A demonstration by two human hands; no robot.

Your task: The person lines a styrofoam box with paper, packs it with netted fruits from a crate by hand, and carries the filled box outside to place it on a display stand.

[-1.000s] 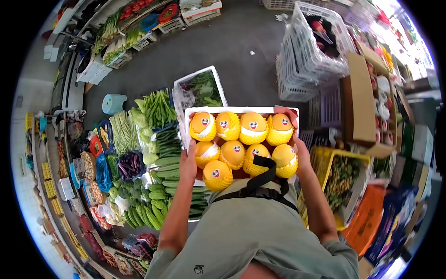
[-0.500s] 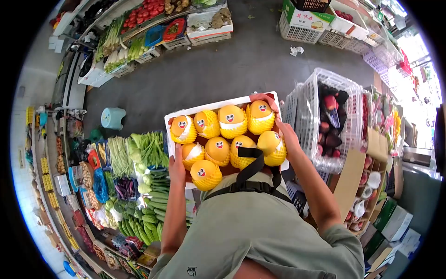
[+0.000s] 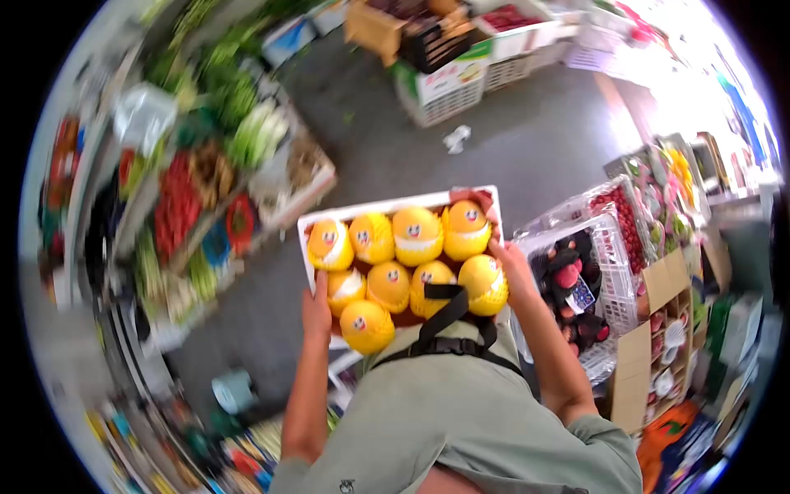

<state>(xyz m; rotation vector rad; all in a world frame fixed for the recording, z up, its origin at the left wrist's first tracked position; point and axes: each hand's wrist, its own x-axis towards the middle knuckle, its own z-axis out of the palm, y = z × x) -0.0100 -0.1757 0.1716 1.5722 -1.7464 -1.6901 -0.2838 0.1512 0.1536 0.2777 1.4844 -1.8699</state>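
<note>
A white foam box is held in front of my waist, slightly tilted. Inside it lie several orange-yellow fruits with smiling-face stickers and yellow foam nets. My left hand grips the box's left side, and my right hand grips its right side. Parts of the fingers are hidden by the box. A black strap with a buckle lies across my waist and over the box's near edge. Reddish paper shows at the far right corner.
Vegetable shelves run along the left. A white plastic crate of dark-wrapped fruit stands right of the box, beside an open carton. Ahead are stacked crates and crumpled white litter on the floor. A pale blue stool is lower left.
The view has turned to the right. The near-left vegetables have slid down out of much of the picture, and the crates ahead have come nearer. Both hands still hold the box.
</note>
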